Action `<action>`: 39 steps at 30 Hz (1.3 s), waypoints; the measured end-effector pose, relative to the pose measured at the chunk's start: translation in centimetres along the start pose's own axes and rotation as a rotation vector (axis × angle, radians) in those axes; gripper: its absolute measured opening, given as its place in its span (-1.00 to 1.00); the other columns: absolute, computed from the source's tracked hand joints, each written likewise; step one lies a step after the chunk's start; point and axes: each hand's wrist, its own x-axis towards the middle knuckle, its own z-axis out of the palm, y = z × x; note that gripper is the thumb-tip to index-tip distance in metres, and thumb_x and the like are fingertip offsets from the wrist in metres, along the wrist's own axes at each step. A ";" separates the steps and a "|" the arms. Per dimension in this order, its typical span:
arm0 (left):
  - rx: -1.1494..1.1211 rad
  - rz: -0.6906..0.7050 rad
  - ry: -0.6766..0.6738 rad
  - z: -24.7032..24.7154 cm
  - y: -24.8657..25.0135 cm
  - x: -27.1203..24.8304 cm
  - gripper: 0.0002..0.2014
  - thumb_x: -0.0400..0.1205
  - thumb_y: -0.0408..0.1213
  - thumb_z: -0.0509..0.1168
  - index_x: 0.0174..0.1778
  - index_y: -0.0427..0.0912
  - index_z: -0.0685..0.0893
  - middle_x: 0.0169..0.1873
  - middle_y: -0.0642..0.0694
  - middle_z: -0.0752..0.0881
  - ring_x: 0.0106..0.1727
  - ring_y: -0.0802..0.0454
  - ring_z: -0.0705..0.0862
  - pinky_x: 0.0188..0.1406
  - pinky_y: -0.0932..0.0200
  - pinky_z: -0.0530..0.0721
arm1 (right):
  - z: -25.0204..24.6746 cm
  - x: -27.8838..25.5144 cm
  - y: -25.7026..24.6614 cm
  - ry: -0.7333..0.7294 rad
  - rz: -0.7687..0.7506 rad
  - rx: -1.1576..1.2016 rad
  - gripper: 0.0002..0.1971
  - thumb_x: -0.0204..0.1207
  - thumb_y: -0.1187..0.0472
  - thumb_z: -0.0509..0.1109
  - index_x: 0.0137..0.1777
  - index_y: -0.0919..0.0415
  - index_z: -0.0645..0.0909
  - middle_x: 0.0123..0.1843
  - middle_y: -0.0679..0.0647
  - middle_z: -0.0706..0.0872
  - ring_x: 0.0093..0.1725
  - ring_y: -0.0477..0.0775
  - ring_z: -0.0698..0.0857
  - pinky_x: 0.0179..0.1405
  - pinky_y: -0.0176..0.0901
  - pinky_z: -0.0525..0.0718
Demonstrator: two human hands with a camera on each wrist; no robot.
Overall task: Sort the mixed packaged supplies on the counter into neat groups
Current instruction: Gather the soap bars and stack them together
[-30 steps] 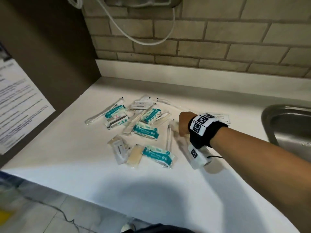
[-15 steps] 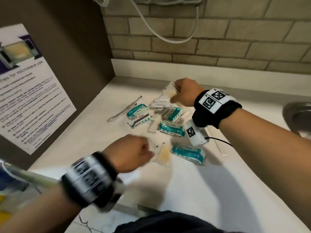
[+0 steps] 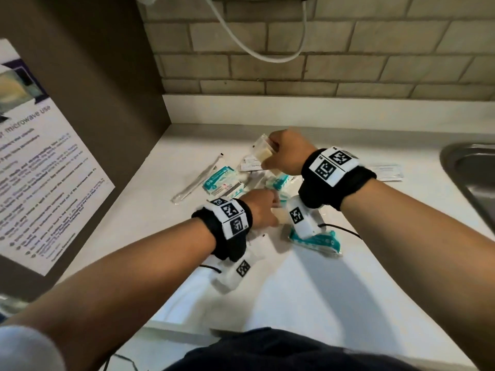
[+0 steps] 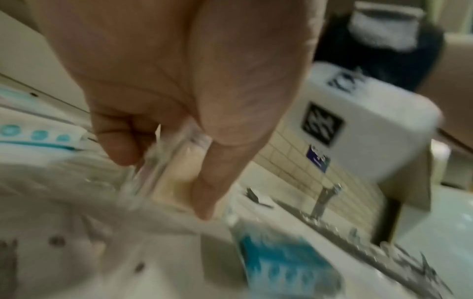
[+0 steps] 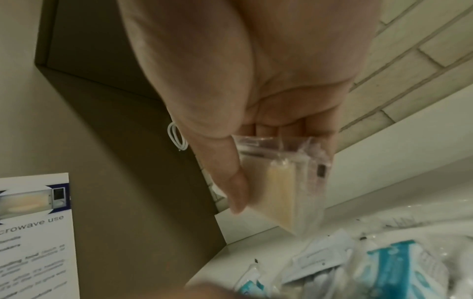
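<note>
Mixed packets lie in a loose pile on the white counter [image 3: 294, 285]. My right hand [image 3: 270, 153] is lifted above the back of the pile and pinches a clear packet with a beige pad [image 3: 261, 151] [image 5: 279, 190] between thumb and fingers. My left hand [image 3: 267, 207] is down at the front of the pile, pinching another clear beige packet [image 3: 280, 214] [image 4: 176, 172]. Teal-and-white packets [image 3: 219, 179] lie at the left, and one teal packet [image 3: 316, 241] sits under my right wrist. A long clear-wrapped stick [image 3: 199, 178] lies at the pile's left edge.
A steel sink [image 3: 471, 172] is set into the counter at the right. A flat white sachet [image 3: 385, 171] lies apart near it. A brown panel with a printed microwave notice [image 3: 34, 162] stands at the left. A brick wall [image 3: 321, 62] with a white cable backs the counter.
My left hand came in from the lower left and now pinches a beige packet at the pile's front. My right hand lifted a beige packet from the pile and holds it above the back.
</note>
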 end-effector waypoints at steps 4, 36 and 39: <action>-0.263 0.008 0.143 -3.2 -3.4 -0.2 -0.62 0.57 -0.23 0.39 0.33 -0.02 0.58 0.22 0.08 0.63 0.19 0.04 0.63 0.06 0.22 0.52 | 0.8 -0.1 0.0 -0.005 0.041 -0.039 -0.79 0.45 0.23 0.50 -0.19 0.19 0.47 -0.23 0.06 0.56 -0.13 0.13 0.54 -0.35 -0.23 0.39; 0.073 0.081 0.136 -6.2 -8.4 1.7 -0.65 0.49 -0.15 0.52 -0.37 0.00 0.41 -0.34 0.06 0.53 -0.21 -0.01 0.54 -0.38 0.20 0.37 | 1.8 1.0 -1.4 -0.057 0.061 -0.040 -0.75 0.45 0.13 0.50 -0.20 0.15 0.44 -0.24 0.01 0.56 -0.15 0.12 0.56 -0.44 -0.21 0.38; 0.049 0.138 0.161 -5.9 -8.8 1.6 -0.74 0.47 -0.10 0.54 -0.04 -0.10 0.67 -0.02 0.02 0.56 0.13 -0.01 0.52 0.02 0.15 0.46 | 2.2 1.1 -1.7 -0.090 0.015 -0.015 -0.75 0.41 0.14 0.51 -0.04 0.16 0.51 -0.16 0.03 0.61 -0.12 0.11 0.60 -0.35 -0.19 0.43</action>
